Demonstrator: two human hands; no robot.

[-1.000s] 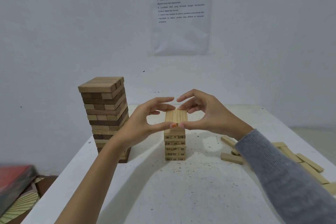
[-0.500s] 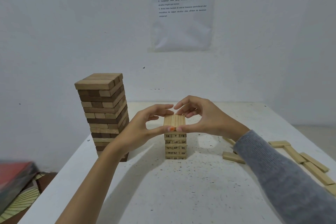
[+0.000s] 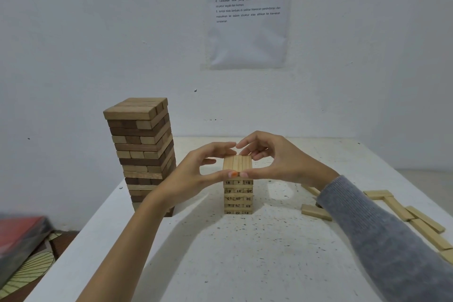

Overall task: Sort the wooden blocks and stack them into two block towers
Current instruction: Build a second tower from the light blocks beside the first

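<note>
Both hands met at frame centre. The left hand [image 3: 193, 174], forearm bare, and the right hand [image 3: 279, 162], grey-sleeved, pinched the top layer [image 3: 237, 163] between near thumbs and curled far fingers.

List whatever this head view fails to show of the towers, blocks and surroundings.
Tall tower: lower front corner, behind the left hand and forearm.
Short tower: top layer's near ends, behind both thumbs; right hand covers its far edge.
Loose blocks: some under the grey sleeve, some cut by the right edge.
Red object: blurred, cut by the left edge.
</note>
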